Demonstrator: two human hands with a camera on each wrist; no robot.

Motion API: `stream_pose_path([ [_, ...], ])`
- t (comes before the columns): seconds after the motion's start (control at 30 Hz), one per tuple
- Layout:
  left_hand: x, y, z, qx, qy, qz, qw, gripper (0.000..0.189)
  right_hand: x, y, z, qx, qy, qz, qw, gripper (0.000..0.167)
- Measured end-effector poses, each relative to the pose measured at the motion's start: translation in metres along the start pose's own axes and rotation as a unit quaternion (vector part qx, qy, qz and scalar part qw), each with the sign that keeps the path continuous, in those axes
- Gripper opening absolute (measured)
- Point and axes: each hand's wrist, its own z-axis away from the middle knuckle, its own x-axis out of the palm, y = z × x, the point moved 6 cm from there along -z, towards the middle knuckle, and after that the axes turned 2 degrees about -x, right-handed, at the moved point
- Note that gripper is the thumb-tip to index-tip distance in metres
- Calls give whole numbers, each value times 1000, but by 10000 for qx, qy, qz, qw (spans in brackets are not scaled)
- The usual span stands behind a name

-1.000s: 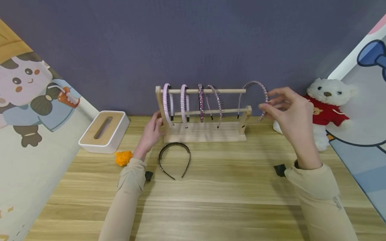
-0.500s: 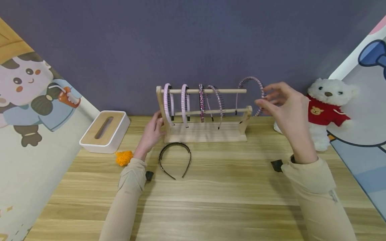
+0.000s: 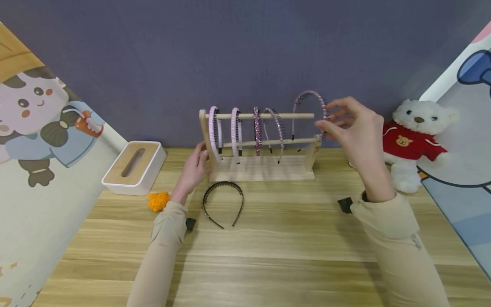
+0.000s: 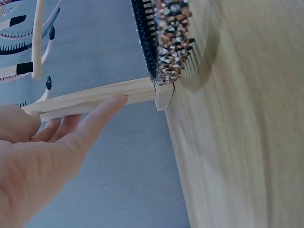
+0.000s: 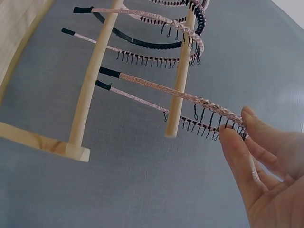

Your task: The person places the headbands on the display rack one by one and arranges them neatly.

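In the head view, my right hand (image 3: 358, 136) pinches a pink braided headband (image 3: 310, 92) by its side, between thumb and fingers. This headband stands around the free right end of the rack's upper rod (image 3: 291, 116); in the right wrist view its two black tips (image 5: 109, 72) reach past that rod toward the lower rod (image 5: 90, 90). At the other end, my left hand (image 3: 190, 170) holds the left post (image 4: 95, 97) of the wooden headband rack (image 3: 264, 170). Two pale lilac headbands (image 3: 234, 132), a glittery pink one (image 3: 256, 132) and another braided one (image 3: 277, 125) hang on the rack.
A black toothed headband (image 3: 223, 184) with glittering stones lies on the table (image 3: 268, 256) before the rack. At left are a tissue box (image 3: 134, 166) and an orange fuzzy item (image 3: 158, 201). A white teddy bear (image 3: 414, 140) sits at right, and a dark wall (image 3: 245, 51) stands behind.
My right hand has moved left and slightly up with the braided headband, bringing it from beyond the rod's end to around it. My left hand stays at the post.
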Motion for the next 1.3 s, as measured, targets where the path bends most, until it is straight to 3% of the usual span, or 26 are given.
stream_pose_path([
  [0.6, 0, 1, 0, -15, -7, -3, 10000, 50, 33, 0, -9, -290, -263, 221, 9990, 36],
  [1.3, -1, 2, 2, -25, -12, 52, 10000, 50, 67, 7, 1, -580, -731, 270, 9953, 34],
])
